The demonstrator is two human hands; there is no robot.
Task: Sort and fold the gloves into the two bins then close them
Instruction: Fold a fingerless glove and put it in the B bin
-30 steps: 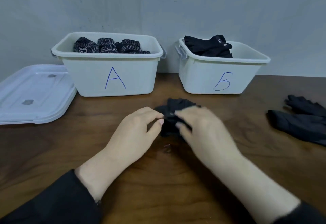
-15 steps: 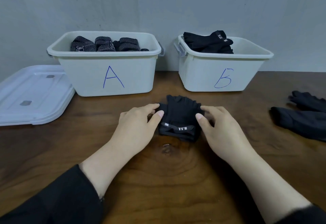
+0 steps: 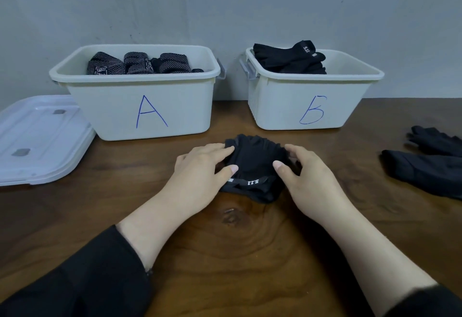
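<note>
A folded black glove bundle [image 3: 253,166] lies on the wooden table in front of the bins. My left hand [image 3: 200,171] grips its left side, thumb on top. My right hand [image 3: 307,174] grips its right side the same way. Bin A [image 3: 150,111], white, holds several dotted folded gloves [image 3: 137,64]. Bin B [image 3: 307,106], white, holds a stack of plain black folded gloves [image 3: 290,58]. Loose black gloves [image 3: 430,161] lie unfolded at the right edge of the table.
A white bin lid [image 3: 37,139] lies flat on the table left of bin A. A grey wall stands right behind both bins. Bare wood stretches between me and the glove bundle.
My right hand came off the top of the bundle to its right side. Both hands have closed in from the sides, and thumbs now lie on the bundle.
</note>
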